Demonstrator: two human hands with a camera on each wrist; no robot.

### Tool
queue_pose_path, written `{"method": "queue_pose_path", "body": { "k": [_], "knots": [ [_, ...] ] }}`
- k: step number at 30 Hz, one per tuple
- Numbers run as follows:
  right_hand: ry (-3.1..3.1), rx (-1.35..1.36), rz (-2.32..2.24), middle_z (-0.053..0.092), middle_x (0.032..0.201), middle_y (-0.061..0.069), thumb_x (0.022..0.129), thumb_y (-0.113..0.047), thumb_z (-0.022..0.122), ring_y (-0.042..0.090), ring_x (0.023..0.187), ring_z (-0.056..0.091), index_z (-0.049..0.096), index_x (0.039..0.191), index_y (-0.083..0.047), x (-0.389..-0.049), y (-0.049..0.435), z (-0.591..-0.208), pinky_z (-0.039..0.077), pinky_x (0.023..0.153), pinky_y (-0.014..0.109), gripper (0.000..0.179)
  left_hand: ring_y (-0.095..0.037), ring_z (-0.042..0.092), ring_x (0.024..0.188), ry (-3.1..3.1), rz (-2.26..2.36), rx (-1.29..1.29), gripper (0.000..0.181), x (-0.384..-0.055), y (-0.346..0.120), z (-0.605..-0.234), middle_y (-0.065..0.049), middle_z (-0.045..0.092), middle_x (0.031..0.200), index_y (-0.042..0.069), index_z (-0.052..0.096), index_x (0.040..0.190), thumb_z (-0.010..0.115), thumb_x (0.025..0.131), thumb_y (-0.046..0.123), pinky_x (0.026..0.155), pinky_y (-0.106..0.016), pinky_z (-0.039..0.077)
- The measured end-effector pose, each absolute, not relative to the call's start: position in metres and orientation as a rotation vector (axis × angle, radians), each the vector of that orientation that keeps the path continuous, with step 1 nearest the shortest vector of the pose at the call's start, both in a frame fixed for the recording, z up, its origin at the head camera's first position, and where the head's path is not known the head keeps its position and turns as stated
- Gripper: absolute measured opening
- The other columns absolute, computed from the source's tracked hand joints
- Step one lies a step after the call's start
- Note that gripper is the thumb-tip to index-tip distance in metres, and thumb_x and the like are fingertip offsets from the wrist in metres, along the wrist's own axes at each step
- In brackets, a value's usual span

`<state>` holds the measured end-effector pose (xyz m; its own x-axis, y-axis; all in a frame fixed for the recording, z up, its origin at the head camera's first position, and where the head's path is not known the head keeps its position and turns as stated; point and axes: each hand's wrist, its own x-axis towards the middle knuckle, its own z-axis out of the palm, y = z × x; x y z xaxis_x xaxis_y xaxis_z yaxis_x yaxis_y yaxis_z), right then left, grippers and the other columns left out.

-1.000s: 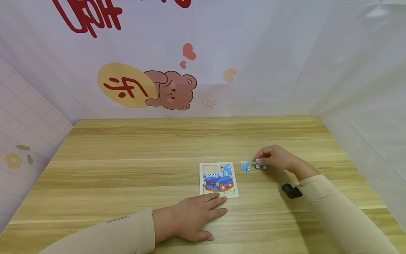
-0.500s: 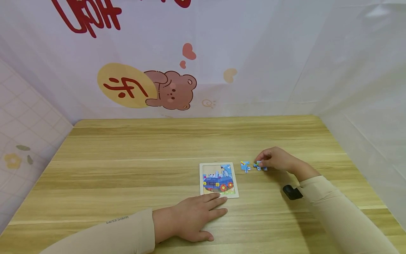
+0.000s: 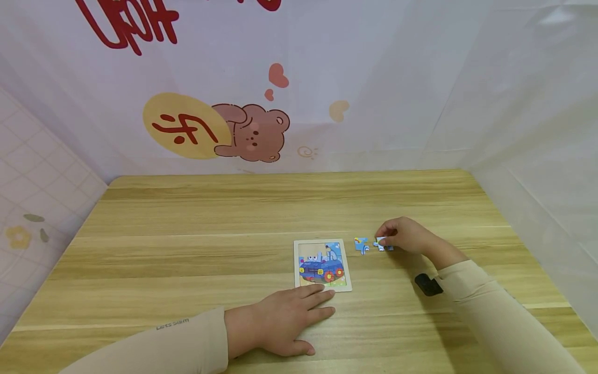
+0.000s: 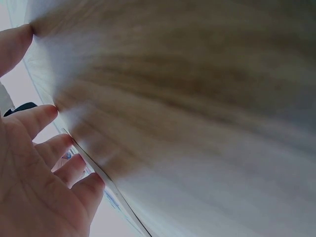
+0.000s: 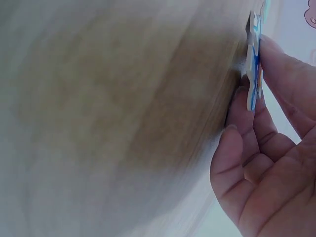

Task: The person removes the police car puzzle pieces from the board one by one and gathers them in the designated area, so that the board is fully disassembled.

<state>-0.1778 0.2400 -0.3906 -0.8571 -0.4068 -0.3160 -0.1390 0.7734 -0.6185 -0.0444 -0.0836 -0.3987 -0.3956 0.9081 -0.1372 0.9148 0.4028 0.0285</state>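
In the head view a square jigsaw board (image 3: 296, 262) with a pale rim shows a blue cartoon vehicle, its upper left part bare. My left hand (image 3: 286, 319) lies palm down at the near rim, fingers straight and spread, fingertips touching the board. To the right of the board, my right hand (image 3: 405, 235) pinches a blue and white puzzle piece (image 3: 381, 244) between thumb and fingers. The right wrist view catches this puzzle piece (image 5: 254, 64) edge-on, close over the table. Between board and right hand lies another blue puzzle piece (image 3: 361, 244) with a yellow-red corner.
Everything rests on a wood-grain table (image 3: 210, 223). Behind it hangs a white backdrop (image 3: 397, 78) printed with a bear and hearts; more cloth stands along both sides. A black device (image 3: 427, 284) sits at the right wrist.
My right hand has shifted slightly toward me, and the pinched puzzle piece has moved and changed its tilt with it. The left hand, the board and the other piece stay put.
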Motion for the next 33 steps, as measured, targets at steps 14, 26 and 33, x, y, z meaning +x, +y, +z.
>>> {"method": "queue_pose_path", "body": {
  "k": [14, 26, 33],
  "knots": [
    [2.557, -0.42, -0.818, 0.066, 0.086, 0.001, 0.09, -0.005, 0.065, 0.014, 0.076, 0.053, 0.068, 0.097, -0.001, -0.177, 0.2375, -0.3917, 0.046, 0.069, 0.03, 0.009, -0.022, 0.028, 0.143, 2.51, -0.064, 1.635, 0.07, -0.0444, -0.0841, -0.3982, -0.003, 0.03, 0.156, 0.02, 0.039, 0.149, 0.049, 0.092, 0.06, 0.113, -0.027, 0.029],
    [2.574, -0.421, -0.81, 0.067, 0.09, 0.005, 0.089, -0.003, 0.065, 0.016, 0.081, 0.055, 0.068, 0.096, 0.0, -0.1752, 0.2353, -0.3902, 0.046, 0.072, 0.031, 0.008, -0.022, 0.029, 0.143, 2.519, -0.066, 1.637, 0.069, -0.0443, -0.0841, -0.3989, -0.004, 0.031, 0.156, 0.02, 0.039, 0.149, 0.05, 0.092, 0.059, 0.112, -0.027, 0.029],
    [2.58, -0.431, -0.807, 0.066, 0.089, 0.005, 0.089, -0.002, 0.065, 0.015, 0.079, 0.054, 0.068, 0.095, 0.0, -0.1743, 0.2342, -0.3895, 0.046, 0.071, 0.03, 0.007, -0.022, 0.028, 0.143, 2.517, -0.057, 1.634, 0.069, -0.044, -0.0843, -0.3989, -0.003, 0.031, 0.156, 0.02, 0.039, 0.149, 0.05, 0.092, 0.059, 0.112, -0.027, 0.03]
  ]
}}
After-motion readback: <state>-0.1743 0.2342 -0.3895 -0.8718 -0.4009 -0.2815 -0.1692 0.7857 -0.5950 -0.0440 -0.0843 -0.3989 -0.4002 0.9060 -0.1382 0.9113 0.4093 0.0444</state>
